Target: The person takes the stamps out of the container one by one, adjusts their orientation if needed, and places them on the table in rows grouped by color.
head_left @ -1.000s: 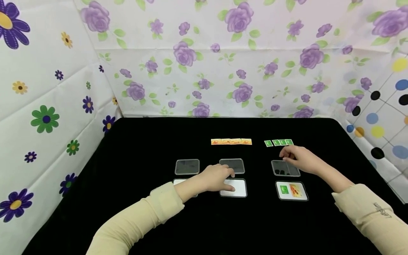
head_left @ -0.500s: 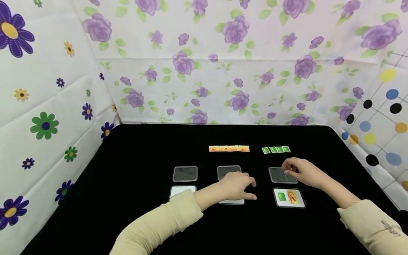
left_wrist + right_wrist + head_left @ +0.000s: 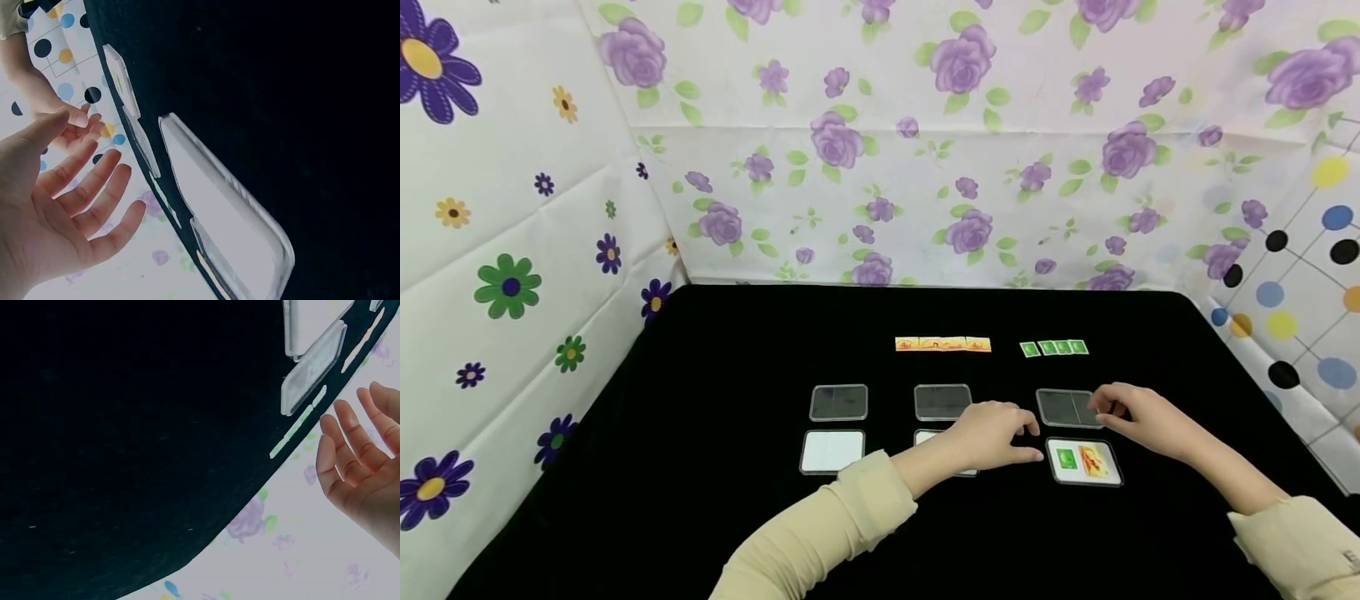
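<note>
My left hand (image 3: 996, 435) hovers over the middle white-backed case (image 3: 925, 436), fingers loosely bent with nothing between them. Its fingertips point at the right-hand case (image 3: 1084, 462), which shows a green picture and an orange picture on white. In the left wrist view the palm (image 3: 56, 225) is spread. My right hand (image 3: 1138, 414) is at the right edge of a clear plastic lid (image 3: 1056, 407) behind that case, overlapping its corner. The right wrist view shows the right hand (image 3: 362, 456) with relaxed fingers and nothing held.
At the left lie another white-backed case (image 3: 832, 452) and a clear lid (image 3: 838, 402). One more lid (image 3: 942, 402) sits in the middle. Farther back are a row of orange cards (image 3: 943, 344) and several small green cards (image 3: 1054, 347), all on a black cloth (image 3: 737, 350).
My left hand has moved right, from the middle case toward the right-hand one. The right hand has come nearer and to the right, from above the lid to its right edge.
</note>
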Demonstrator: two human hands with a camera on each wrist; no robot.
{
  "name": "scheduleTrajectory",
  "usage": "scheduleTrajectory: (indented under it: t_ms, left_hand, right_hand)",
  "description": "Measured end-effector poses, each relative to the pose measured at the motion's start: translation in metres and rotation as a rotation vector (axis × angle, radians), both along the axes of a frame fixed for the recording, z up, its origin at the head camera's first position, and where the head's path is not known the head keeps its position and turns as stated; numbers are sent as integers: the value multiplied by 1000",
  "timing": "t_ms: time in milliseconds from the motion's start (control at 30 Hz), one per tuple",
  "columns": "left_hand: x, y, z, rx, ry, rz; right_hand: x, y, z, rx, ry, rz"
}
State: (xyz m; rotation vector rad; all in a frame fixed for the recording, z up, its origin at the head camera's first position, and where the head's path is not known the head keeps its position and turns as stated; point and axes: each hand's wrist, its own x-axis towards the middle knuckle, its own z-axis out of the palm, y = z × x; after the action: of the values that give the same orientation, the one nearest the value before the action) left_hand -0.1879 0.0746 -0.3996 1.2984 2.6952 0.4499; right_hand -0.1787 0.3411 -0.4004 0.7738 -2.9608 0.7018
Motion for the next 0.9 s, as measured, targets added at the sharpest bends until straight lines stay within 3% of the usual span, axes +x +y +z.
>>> scheduleTrajectory:
  t_ms: [167,467,733,900]
  left_hand:
    - [-2,9,-7,13,11,38]
    - [-5,21,-11,17,-89,27]
    - [-4,38,-14,14,-35,48]
    - [-4,48,-17,-20,-33,81]
  right_hand:
    - [5,7,-7,6,-47,-5]
    - [16,18,-20,41,-86,-30]
    - [23,25,-30,29,-56,-29]
    - [27,26,-30,39,-152,13]
